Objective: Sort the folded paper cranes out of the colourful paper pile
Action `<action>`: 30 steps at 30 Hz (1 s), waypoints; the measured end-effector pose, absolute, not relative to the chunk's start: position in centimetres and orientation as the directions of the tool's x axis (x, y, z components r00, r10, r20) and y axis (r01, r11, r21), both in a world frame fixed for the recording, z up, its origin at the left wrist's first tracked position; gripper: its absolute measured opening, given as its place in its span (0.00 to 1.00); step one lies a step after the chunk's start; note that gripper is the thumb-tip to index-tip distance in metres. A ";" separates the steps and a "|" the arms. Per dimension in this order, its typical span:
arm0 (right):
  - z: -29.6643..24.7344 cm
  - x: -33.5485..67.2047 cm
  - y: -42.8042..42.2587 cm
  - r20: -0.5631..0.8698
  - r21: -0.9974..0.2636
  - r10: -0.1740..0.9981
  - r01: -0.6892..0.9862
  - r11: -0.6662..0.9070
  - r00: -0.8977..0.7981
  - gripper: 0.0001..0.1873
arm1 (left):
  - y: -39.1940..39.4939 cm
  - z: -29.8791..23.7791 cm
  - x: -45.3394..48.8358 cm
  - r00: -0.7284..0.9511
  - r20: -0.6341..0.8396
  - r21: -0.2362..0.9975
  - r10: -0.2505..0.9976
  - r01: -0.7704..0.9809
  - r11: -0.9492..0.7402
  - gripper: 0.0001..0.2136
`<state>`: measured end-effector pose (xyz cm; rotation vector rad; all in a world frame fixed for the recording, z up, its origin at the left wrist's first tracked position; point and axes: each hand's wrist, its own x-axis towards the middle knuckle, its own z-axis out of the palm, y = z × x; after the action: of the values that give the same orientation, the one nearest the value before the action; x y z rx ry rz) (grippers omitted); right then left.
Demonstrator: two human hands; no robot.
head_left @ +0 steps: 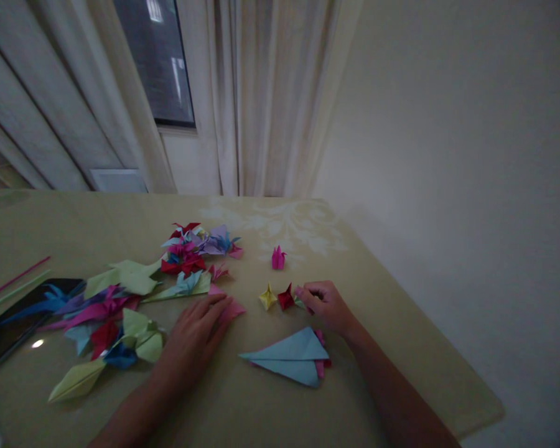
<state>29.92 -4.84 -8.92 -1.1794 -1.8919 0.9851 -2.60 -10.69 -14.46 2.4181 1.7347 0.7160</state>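
Observation:
My right hand (327, 305) is closed in a pinch on a small pale green origami piece (299, 302), mostly hidden by the fingers. Just left of it stand a small red origami piece (285, 298) and a yellow origami piece (267, 298) in a row. My left hand (196, 328) lies with fingers stretched out over a pink folded paper (234, 310), covering part of it. Nearer to me, between the arms, is a light blue paper plane (287, 354), with pink and red paper showing at its wide end. A magenta paper crane (278, 257) sits farther back.
Many-coloured paper cranes form one pile (184, 264) at the back and another pile (105, 311) at the left. The left pile partly overlaps a dark tablet (9, 330). Two thin sticks (16, 279) lie beyond it. A wall (471, 218) borders the table's right side.

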 end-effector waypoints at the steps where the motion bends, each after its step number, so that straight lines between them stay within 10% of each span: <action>1: -8.9 30.0 -4.8 0.166 -0.869 0.925 0.393 0.301 -0.341 0.32 | -10.7 -14.5 -2.6 0.225 0.330 0.313 0.917 0.890 -0.331 0.21; 18: -9.2 30.3 -4.6 0.259 -0.868 0.940 0.372 0.328 -0.224 0.31 | -10.6 -13.3 -2.8 0.235 0.343 0.368 0.910 0.857 -0.360 0.15; 30: -9.4 30.2 -4.6 0.254 -0.863 0.940 0.385 0.326 -0.226 0.31 | -10.9 -11.2 -2.3 -0.149 0.352 0.879 0.924 0.392 -0.272 0.14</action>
<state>30.18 -4.59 -9.43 -1.1852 -1.7773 0.8582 -2.30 -10.87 -11.16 1.6332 1.4873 1.4245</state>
